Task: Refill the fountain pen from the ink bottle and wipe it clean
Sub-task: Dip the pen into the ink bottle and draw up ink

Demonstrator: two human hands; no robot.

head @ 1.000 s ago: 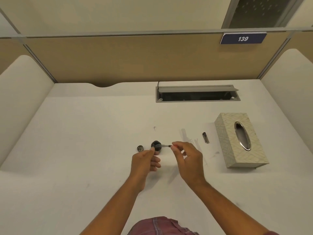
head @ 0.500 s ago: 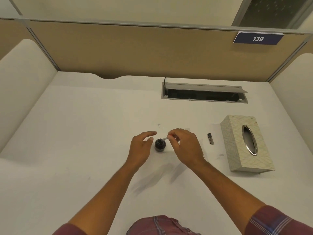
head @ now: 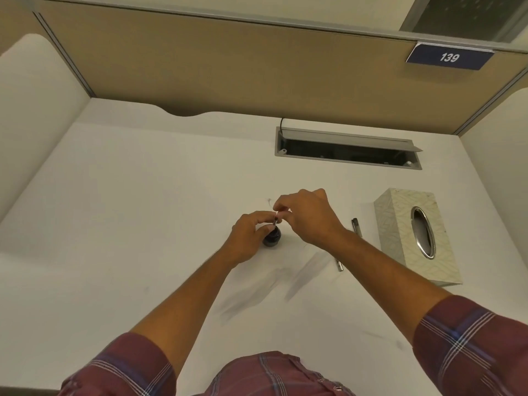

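Note:
A small dark ink bottle (head: 272,239) stands open on the white desk (head: 143,224). My left hand (head: 248,238) curls around its left side, thumb against the neck. My right hand (head: 308,218) pinches a thin fountain pen part (head: 276,220) by its upper end and holds it steeply tilted, lower tip at the bottle's mouth. My left index finger touches the pen part too. The bottle's cap is hidden behind my left hand.
A dark pen piece (head: 356,225) and a silver one (head: 340,264) lie right of my right wrist. A patterned tissue box (head: 400,212) stands at the right. A cable hatch (head: 347,151) is open at the back. Grey ink smears (head: 303,278) mark the desk under my arms.
My left hand has closed in on the bottle from the left. My right hand has tipped the pen part from nearly flat to steep, tip down at the bottle's mouth.

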